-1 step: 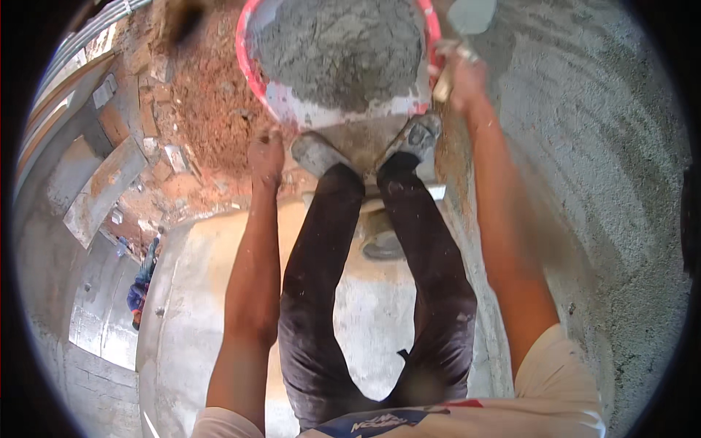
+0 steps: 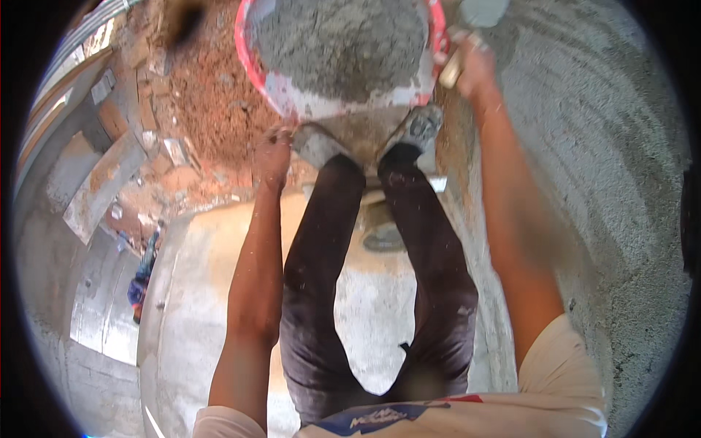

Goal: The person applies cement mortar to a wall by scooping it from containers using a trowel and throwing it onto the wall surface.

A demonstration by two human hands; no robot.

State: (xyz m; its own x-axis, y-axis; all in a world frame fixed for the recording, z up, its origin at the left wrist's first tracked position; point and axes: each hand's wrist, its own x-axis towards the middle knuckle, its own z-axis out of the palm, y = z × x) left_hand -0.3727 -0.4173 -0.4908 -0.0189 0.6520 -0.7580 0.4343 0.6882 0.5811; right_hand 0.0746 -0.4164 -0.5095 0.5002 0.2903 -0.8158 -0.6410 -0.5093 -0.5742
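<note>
A red-rimmed tub of wet grey mortar stands beyond my shoes. My right hand is closed around a pale wooden handle beside the tub's right rim. The rest of that tool is too blurred to make out. My left hand is by the tub's lower left edge, just left of my left shoe. Its fingers are curled in, with nothing seen in them. Whether it touches the tub I cannot tell.
A rough grey rendered wall rises on the right. Red earth and broken bricks lie at the left, with boards further out. Below is a pale concrete surface. A person is far off at the left.
My left hand has shifted slightly right. My right hand, with the wooden handle, has moved slightly right. The tub and mortar sit a little higher in the picture.
</note>
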